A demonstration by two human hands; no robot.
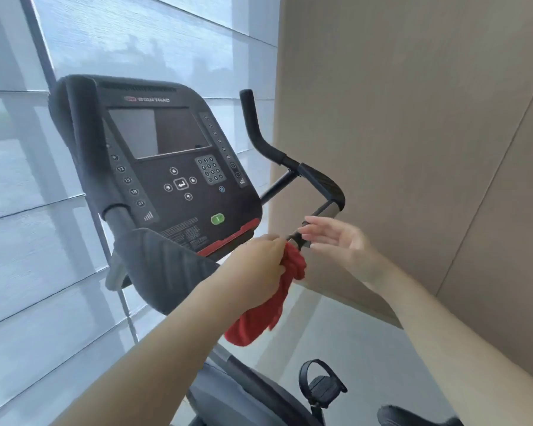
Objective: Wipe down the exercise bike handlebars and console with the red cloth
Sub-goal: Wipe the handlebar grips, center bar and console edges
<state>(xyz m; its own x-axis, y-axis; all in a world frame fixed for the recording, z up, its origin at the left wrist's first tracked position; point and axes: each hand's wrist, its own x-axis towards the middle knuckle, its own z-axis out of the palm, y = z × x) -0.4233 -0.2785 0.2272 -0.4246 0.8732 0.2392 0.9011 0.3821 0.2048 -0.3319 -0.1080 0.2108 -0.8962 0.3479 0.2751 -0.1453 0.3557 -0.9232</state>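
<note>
The black console [166, 161] of the exercise bike fills the middle, its dark screen and keypad facing me. The right handlebar [319, 182] bends from an upright black grip down to a silver sensor section and a dark bar end. My left hand [256, 265] grips the red cloth [271, 299] bunched against that bar end, and the rest of the cloth hangs below my wrist. My right hand [338, 241] hovers beside the same bar end with straight, spread fingers that hold nothing. The left handlebar pad [163, 265] sits under my left forearm.
A window with a translucent blind [28, 210] stands behind and to the left of the bike. A beige panelled wall [412, 118] runs close along the right handlebar. Below are the bike frame [243, 392], a strapped pedal [320, 385] and pale floor.
</note>
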